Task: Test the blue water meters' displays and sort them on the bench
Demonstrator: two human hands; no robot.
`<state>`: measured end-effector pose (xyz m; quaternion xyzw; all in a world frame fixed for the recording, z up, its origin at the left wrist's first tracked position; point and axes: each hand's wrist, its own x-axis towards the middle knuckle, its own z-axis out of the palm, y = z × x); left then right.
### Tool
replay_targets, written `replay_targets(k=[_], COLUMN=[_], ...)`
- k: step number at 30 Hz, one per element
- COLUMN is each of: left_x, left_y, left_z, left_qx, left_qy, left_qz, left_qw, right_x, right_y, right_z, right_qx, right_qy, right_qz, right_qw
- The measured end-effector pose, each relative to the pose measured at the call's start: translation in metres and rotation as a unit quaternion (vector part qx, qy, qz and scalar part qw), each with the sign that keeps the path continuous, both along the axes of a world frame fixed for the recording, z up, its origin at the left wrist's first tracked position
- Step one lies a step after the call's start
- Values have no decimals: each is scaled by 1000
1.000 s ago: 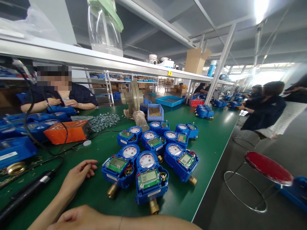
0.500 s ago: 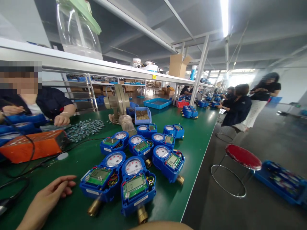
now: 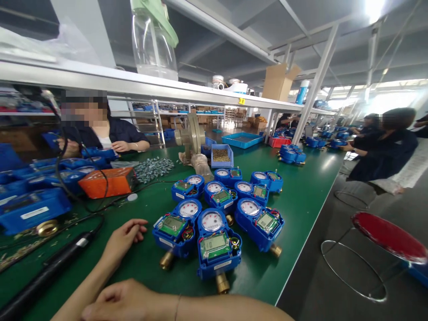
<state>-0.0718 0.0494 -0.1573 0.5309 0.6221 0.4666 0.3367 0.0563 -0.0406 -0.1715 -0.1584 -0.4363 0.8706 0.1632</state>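
My left hand (image 3: pixel 124 237) rests on the green tabletop, fingers loosely stretched and holding nothing. Just to its right is a blue water meter (image 3: pixel 176 226) with a round dial, a small display and a brass fitting. Another blue meter (image 3: pixel 218 243) stands nearest the bottom, its display lit. Low in the picture, my right hand (image 3: pixel 122 298) lies across in front of my left forearm, its fingers curled in; nothing shows in them. Whether it touches that forearm I cannot tell. Several more open blue meters (image 3: pixel 259 223) stand in a cluster behind.
At left are an orange box (image 3: pixel 107 182), a black cylindrical tool (image 3: pixel 50 276) with a cable, and more blue meters (image 3: pixel 36 209). A co-worker (image 3: pixel 123 133) sits across the table by small grey-blue parts (image 3: pixel 155 168). A blower (image 3: pixel 192 138) and parts bin (image 3: pixel 221 157) stand behind; a red stool (image 3: pixel 389 234) is at right.
The view has swung left, so the table things appear farther right. My right hand has come into view at the bottom, beside my left forearm. The meters keep their arrangement.
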Motion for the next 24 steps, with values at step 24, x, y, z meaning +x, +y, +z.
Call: replay_targets(k=[24], left_x=[6], left_y=[-3], left_z=[6], left_qx=[11], left_qy=[6], left_qz=[2], left_qw=[1000], right_x=[16], right_y=[-9], right_z=[26], right_qx=[5], right_qy=[9], right_qz=[-26], right_qw=[1000])
